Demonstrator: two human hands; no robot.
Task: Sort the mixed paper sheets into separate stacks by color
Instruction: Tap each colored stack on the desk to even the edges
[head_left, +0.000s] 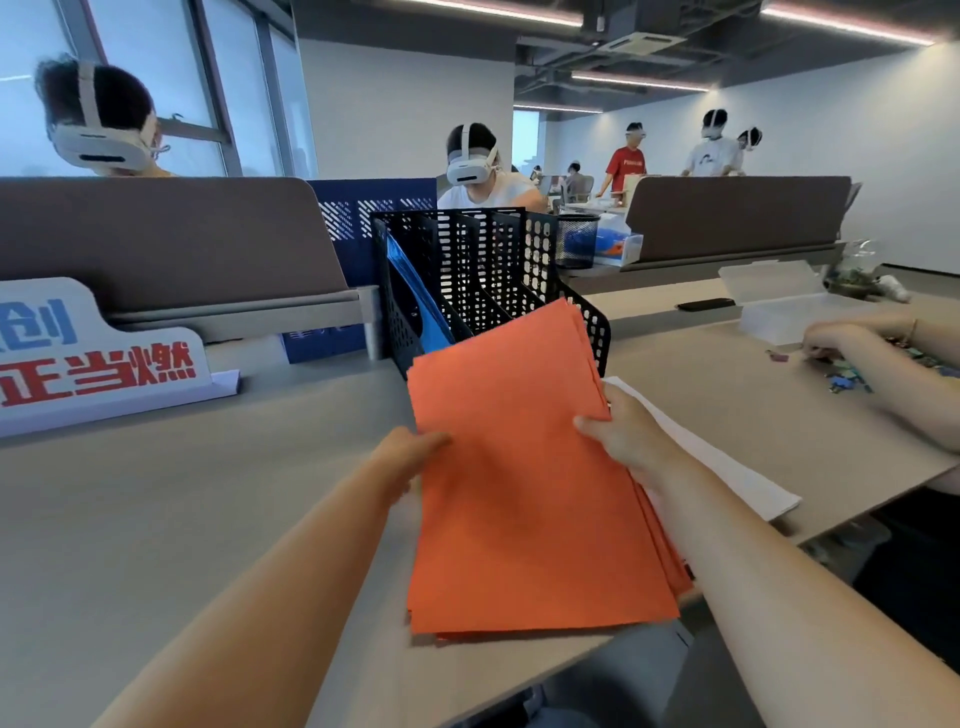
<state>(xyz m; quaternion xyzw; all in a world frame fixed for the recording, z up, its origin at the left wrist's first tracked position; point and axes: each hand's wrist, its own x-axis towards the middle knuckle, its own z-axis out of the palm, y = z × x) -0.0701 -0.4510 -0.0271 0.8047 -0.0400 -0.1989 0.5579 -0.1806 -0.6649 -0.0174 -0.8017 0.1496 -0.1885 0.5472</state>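
1. Holding a sheaf of orange paper sheets (524, 493) between them, both hands work just above the near edge of the grey bench (182, 519); the sheaf tilts up and away from the person, its lower end fanned slightly so several sheet edges show.
2. The left hand (410, 452) pinches the sheaf's left edge, thumb on top and the other fingers hidden beneath, probably to steady the sheets while they are squared up.
3. The right hand (623, 436) is closed on the right edge in the same way, thumb lying across the top sheet; gripping both sides seems meant to keep the loose sheets from sliding apart.
4. Just beside the right hand, a stack of white paper sheets (727, 467) lies flat on the bench, partly hidden under the right forearm, so it looks as if white already has its own place.
5. Behind the orange sheaf stands a black perforated file rack with several upright compartments (483, 280); blue paper sheets (421, 306) lean in its leftmost compartment, and the others appear empty from here.
6. My reading is that blue and white are already separated and orange is gathered, with no other colour visible in the sheaf.
7. Farther right, another person's hand rests on the bench among small coloured pieces, near a clear plastic box (779, 306).
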